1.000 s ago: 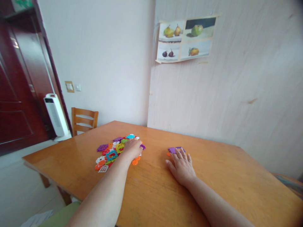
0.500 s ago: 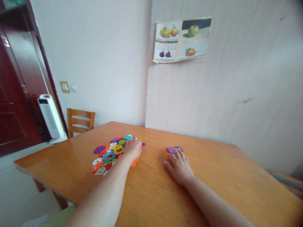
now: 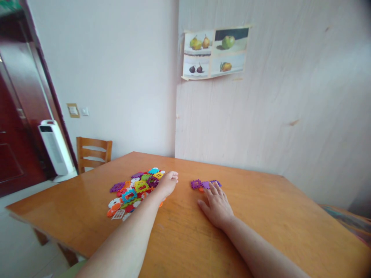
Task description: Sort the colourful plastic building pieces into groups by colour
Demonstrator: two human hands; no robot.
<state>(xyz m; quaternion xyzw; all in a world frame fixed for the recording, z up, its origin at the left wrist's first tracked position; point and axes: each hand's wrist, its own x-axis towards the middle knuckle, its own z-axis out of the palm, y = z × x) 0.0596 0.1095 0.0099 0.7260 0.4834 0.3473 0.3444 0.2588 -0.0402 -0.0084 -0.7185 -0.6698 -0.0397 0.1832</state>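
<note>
My left hand [image 3: 168,184] is at the right edge of a heap of colourful plastic building pieces [image 3: 141,187], its fingers curled together, and I see nothing in them. The heap holds notched squares, round pieces and a white window-shaped piece [image 3: 118,214]. My right hand [image 3: 216,204] lies flat with fingers apart, its fingertips over a small group of pieces. In that group are a solid purple piece [image 3: 206,185], a dark purple piece [image 3: 217,182] and a bit of orange, partly hidden by the fingers. A purple square frame piece [image 3: 196,184] lies at the group's left side, between the hands.
The wooden table [image 3: 261,216] reaches back to the wall, where a fruit picture sheet [image 3: 214,53] hangs. A wooden chair [image 3: 94,152] stands behind the table's left side. Farther left is a white tower-shaped appliance [image 3: 55,148] by a dark red door.
My left hand has drawn off the heap, uncovering pieces there. A purple frame piece now lies beside the group at my right hand. The view has shifted slightly; my right hand stays flat.
</note>
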